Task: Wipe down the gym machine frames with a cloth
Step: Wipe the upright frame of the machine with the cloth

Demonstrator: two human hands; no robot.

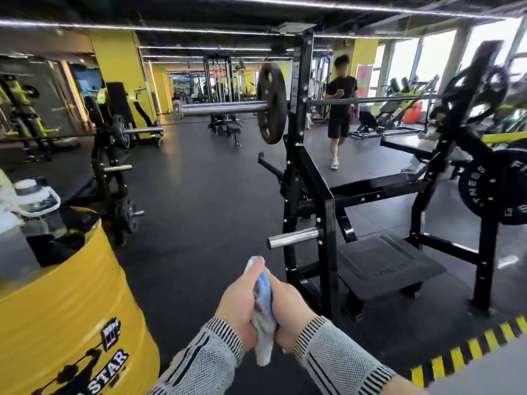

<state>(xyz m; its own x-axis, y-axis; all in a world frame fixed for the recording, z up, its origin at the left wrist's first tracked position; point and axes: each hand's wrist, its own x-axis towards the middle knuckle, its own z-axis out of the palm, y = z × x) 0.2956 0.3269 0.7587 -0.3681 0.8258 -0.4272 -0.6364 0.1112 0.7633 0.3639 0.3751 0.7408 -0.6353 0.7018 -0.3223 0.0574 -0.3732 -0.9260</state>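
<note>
A crumpled blue and white cloth (263, 312) is pressed between my two hands low in the middle of the view. My left hand (241, 306) grips its left side and my right hand (291, 312) grips its right side; one end of the cloth sticks up above the fingers and another hangs below the wrists. Just ahead and to the right stands the black bench press frame (326, 223), with a chrome peg (293, 238) jutting toward me and a loaded barbell (225, 107) resting across its uprights. My hands are short of the frame and not touching it.
A yellow drum (71, 323) with bottles on top stands close at the left. Another black plate rack (109, 178) is behind it. A person in black (340, 109) walks beyond the bench. A black step platform (385, 263) and a yellow-black floor stripe (467, 349) lie to the right.
</note>
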